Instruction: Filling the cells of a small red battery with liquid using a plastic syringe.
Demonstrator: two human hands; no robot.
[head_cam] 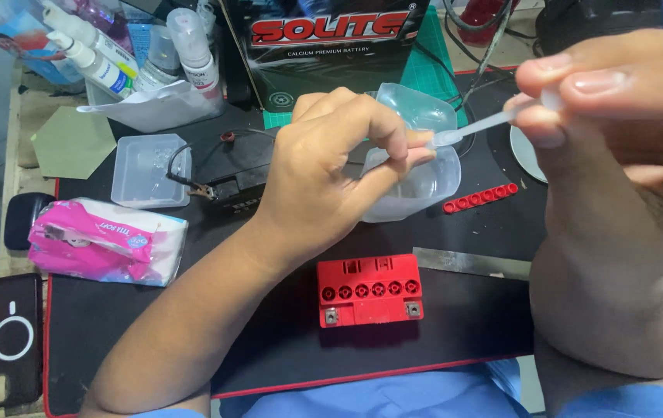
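Left hand (324, 182): fingers curled and closed on the rim of a clear plastic cup (417, 190), holding it tilted above the desk.
Right hand (618, 101): raised close to the camera, thumb and fingertips pinched together on the bulb end of a clear plastic pipette (475, 128).
Pipette: slants down to the left, its tip at the cup's rim beside the left thumb.
Cup: translucent; a second clear container (417, 104) sits just behind it.
Red battery (369, 290): lies on the black desk mat (269, 340) below the cup, six round ports in a row on top.
Red cap strip (480, 198): on the mat, right of the cup.
Left side: pink tissue pack (103, 240), clear lidded box (145, 170), phone (8, 340).
Back: black carton (324, 46), white bottles (138, 54).
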